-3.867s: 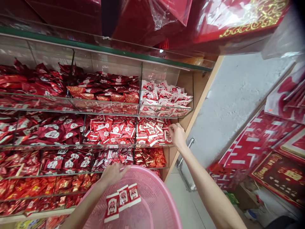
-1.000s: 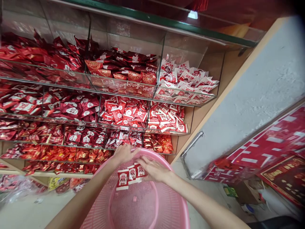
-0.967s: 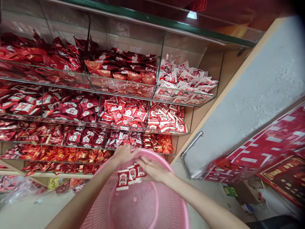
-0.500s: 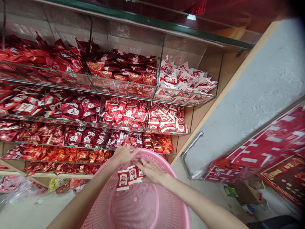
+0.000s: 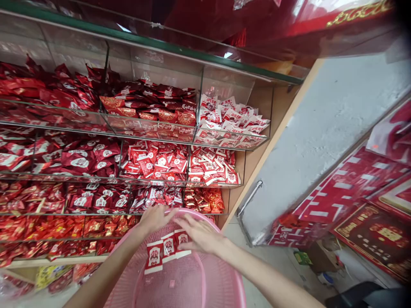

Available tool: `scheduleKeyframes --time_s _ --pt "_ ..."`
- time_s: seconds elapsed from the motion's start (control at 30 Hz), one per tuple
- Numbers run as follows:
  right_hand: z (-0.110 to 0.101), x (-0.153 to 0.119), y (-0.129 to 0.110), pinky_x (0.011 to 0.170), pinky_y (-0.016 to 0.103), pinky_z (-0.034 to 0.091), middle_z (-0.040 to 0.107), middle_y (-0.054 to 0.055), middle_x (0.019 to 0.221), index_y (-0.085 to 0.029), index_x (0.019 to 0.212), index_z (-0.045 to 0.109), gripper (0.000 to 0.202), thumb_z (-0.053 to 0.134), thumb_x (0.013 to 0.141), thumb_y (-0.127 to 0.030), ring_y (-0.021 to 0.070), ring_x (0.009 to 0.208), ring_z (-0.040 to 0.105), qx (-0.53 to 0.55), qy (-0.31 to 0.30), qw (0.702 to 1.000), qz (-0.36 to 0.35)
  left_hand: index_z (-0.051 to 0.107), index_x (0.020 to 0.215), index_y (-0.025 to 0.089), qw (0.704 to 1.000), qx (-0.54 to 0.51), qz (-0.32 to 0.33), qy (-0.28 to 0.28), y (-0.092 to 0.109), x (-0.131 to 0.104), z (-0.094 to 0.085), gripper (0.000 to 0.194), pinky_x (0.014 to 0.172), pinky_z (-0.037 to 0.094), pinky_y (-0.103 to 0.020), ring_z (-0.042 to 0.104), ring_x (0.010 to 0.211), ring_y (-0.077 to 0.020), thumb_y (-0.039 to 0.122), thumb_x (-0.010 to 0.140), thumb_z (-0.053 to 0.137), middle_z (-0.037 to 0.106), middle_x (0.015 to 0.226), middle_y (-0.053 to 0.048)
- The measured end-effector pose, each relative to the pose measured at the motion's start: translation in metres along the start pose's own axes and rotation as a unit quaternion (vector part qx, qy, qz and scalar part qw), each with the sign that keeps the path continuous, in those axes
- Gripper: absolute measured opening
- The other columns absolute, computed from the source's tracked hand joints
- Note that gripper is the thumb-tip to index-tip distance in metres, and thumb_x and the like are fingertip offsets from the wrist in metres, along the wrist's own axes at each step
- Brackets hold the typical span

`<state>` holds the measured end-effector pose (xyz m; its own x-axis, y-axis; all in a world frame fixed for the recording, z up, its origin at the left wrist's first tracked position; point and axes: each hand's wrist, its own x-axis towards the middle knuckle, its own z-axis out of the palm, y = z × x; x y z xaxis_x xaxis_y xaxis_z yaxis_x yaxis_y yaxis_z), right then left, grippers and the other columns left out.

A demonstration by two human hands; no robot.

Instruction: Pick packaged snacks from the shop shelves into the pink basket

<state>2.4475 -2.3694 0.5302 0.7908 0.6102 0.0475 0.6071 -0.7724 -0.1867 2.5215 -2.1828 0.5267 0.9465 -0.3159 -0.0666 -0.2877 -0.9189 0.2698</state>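
A round pink plastic mesh basket (image 5: 236,280) tilts below the shelves, its inside facing me. My left hand (image 5: 157,219) is closed over its far rim. Inside the basket, three red-and-white candy packets lie in a row: a left packet (image 5: 154,256), a middle packet (image 5: 168,247) and a right packet (image 5: 181,238). My right hand (image 5: 201,234) is over the basket's right side, fingers stretched out and apart. Its fingers overlap the right packet's edge; whether they touch it I cannot tell. The fingertips reach close to my left hand.
Glass-fronted shelves hold red packets (image 5: 80,161), white packets (image 5: 231,117) and orange-red packets (image 5: 48,226) in separate bins. A grey wall (image 5: 308,128) stands at the right, with red printed packages (image 5: 340,192) and a dark red box (image 5: 375,239) along it.
The view has shifted, so the shelves sit lower and farther left. My right hand's fingers have stretched toward the far rim. My left hand keeps its hold, and the three packets stay in the basket.
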Motion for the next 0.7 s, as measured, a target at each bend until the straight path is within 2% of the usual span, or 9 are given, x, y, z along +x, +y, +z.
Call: scheduleKeyframes --time_s 0.1,0.17,0.23,0.3,0.4,0.47,0.57,0.7 --pt "-0.036 -0.009 0.011 0.073 0.03 0.05 0.054 0.008 0.116 -0.023 0.127 0.045 0.042 0.043 0.091 -0.045 0.0174 0.086 0.061 0.007 0.123 0.992 0.007 0.068 0.09 0.015 1.0 0.01 -0.001 -0.004 0.001 0.002 -0.002 0.071 0.079 0.047 -0.043 0.065 0.095 -0.035 0.066 0.084 0.019 0.072 0.094 -0.019" --pt "-0.058 -0.014 0.028 0.073 0.027 0.049 0.058 0.007 0.103 -0.02 0.11 0.055 0.029 0.037 0.094 -0.036 0.0152 0.084 0.06 0.004 0.226 0.974 0.029 0.067 0.087 0.016 1.0 0.013 -0.001 -0.008 0.003 0.002 -0.004 0.07 0.078 0.047 -0.042 0.066 0.094 -0.0349 0.066 0.084 0.018 0.072 0.092 -0.018" --pt "-0.078 -0.017 0.051 0.072 0.026 0.047 0.06 0.006 0.095 -0.019 0.1 0.058 0.025 0.036 0.094 -0.029 0.0152 0.083 0.059 -0.019 0.317 0.944 0.087 0.067 0.084 0.017 1.0 0.015 -0.001 -0.009 0.005 0.001 -0.006 0.069 0.078 0.047 -0.042 0.066 0.093 -0.0349 0.066 0.083 0.019 0.072 0.09 -0.018" --pt "-0.093 -0.018 0.076 0.068 0.026 0.044 0.059 0.007 0.096 -0.019 0.099 0.059 0.024 0.038 0.093 -0.028 0.0167 0.083 0.058 -0.069 0.36 0.913 0.181 0.066 0.083 0.017 1.0 0.017 0.0 -0.007 0.005 0.0 -0.007 0.068 0.077 0.047 -0.043 0.066 0.092 -0.0352 0.067 0.083 0.02 0.072 0.088 -0.018" --pt "-0.108 -0.016 0.105 0.062 0.027 0.04 0.056 0.008 0.1 -0.018 0.103 0.058 0.024 0.041 0.092 -0.031 0.0177 0.079 0.058 -0.149 0.331 0.879 0.309 0.066 0.081 0.018 1.0 0.013 0.005 -0.005 0.005 0.001 -0.006 0.068 0.077 0.047 -0.043 0.066 0.091 -0.0352 0.067 0.083 0.02 0.072 0.086 -0.017" --pt "-0.112 -0.013 0.115 0.06 0.027 0.037 0.053 0.008 0.1 -0.019 0.103 0.058 0.025 0.041 0.092 -0.033 0.0164 0.074 0.058 -0.181 0.29 0.871 0.352 0.066 0.081 0.017 1.0 0.009 0.007 -0.004 0.004 0.001 -0.006 0.069 0.076 0.047 -0.043 0.066 0.091 -0.0352 0.068 0.083 0.019 0.072 0.086 -0.018" --pt "-0.113 -0.006 0.119 0.058 0.027 0.035 0.052 0.007 0.098 -0.019 0.1 0.058 0.024 0.04 0.093 -0.033 0.0146 0.07 0.058 -0.196 0.254 0.87 0.375 0.066 0.082 0.017 1.0 0.003 0.001 -0.004 0.003 0.002 -0.01 0.07 0.075 0.047 -0.043 0.066 0.091 -0.0356 0.068 0.082 0.019 0.072 0.086 -0.018" --pt "-0.112 -0.001 0.123 0.059 0.026 0.034 0.052 0.006 0.095 -0.018 0.093 0.06 0.028 0.034 0.095 -0.028 0.0144 0.069 0.056 -0.175 0.287 0.864 0.376 0.066 0.082 0.017 1.0 0.005 0.004 -0.003 0.003 0.002 -0.014 0.066 0.075 0.048 -0.042 0.067 0.09 -0.0345 0.065 0.084 0.02 0.073 0.087 -0.017"
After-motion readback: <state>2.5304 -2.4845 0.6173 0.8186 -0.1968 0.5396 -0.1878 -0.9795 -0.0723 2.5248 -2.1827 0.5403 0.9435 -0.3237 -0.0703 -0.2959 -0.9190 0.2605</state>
